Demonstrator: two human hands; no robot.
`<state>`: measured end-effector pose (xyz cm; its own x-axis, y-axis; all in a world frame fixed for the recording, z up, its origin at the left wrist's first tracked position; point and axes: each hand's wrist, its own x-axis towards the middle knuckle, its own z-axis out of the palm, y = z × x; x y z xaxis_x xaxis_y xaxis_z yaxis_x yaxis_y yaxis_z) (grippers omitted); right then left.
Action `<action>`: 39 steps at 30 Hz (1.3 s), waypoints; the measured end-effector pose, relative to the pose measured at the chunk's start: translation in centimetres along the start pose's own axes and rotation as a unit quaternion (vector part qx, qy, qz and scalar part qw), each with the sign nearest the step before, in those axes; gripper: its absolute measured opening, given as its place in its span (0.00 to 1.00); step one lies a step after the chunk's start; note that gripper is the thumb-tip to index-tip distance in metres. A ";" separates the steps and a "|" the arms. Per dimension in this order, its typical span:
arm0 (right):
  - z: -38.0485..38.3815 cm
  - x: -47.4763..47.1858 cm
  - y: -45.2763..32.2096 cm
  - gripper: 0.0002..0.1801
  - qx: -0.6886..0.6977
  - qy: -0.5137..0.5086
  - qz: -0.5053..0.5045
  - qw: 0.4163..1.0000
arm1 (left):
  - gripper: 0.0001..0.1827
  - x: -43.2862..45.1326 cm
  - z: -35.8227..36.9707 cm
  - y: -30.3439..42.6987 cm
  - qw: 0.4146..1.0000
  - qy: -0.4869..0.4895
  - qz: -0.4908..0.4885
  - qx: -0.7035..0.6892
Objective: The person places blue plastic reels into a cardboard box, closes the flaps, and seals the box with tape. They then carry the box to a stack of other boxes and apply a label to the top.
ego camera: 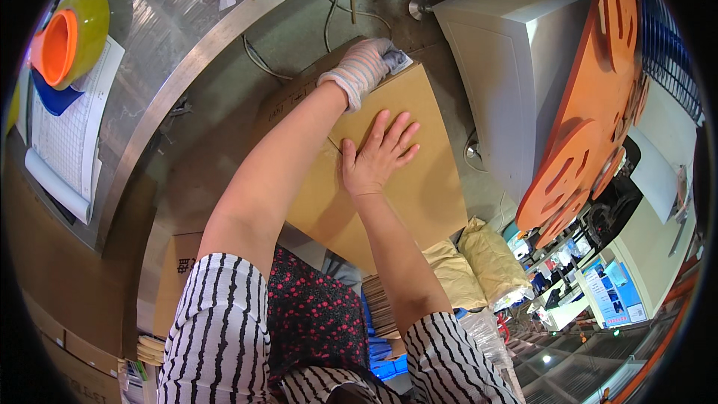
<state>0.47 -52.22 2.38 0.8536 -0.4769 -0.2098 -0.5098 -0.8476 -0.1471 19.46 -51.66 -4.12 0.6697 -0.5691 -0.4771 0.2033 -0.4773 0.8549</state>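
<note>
A large cardboard box [415,191] lies before me, its top flaps closed with a seam between them. My left hand [362,67], in a striped knitted glove with grey fingertips, is at the box's far edge. Its fingers are curled at a small white label [401,64] by the far corner; whether they grip it, I cannot tell. My right hand [377,160] is bare and rests with fingers spread on the top of the box, nearer to me than the left hand.
A metal table [185,50] with a tape dispenser [70,39] and papers [73,129] curves along the left. At the right stand a grey cabinet [493,67] and an orange slotted panel [583,106]. Cables [331,17] lie on the floor beyond the box; yellowish sacks [491,261] are at lower right.
</note>
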 end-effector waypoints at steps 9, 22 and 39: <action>0.2 -0.1 0.1 0.52 -0.005 0.000 0.003 1.000 | 0.19 -0.8 -0.7 2.5 0.999 0.008 -0.030 0.044; 0.4 -0.1 0.0 0.53 0.001 0.001 -0.001 1.000 | 0.44 0.8 0.1 2.1 0.980 -0.140 -0.122 -0.075; -0.8 -0.1 1.1 0.45 0.083 -0.024 -0.013 0.996 | 0.29 -8.0 -6.1 -7.4 0.942 -0.142 -0.237 0.192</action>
<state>-0.13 -53.26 2.97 0.8630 -0.4396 -0.2491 -0.5011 -0.8078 -0.3105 16.97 -39.49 -5.40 0.3400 -0.3618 -0.8680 0.1217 -0.8984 0.4221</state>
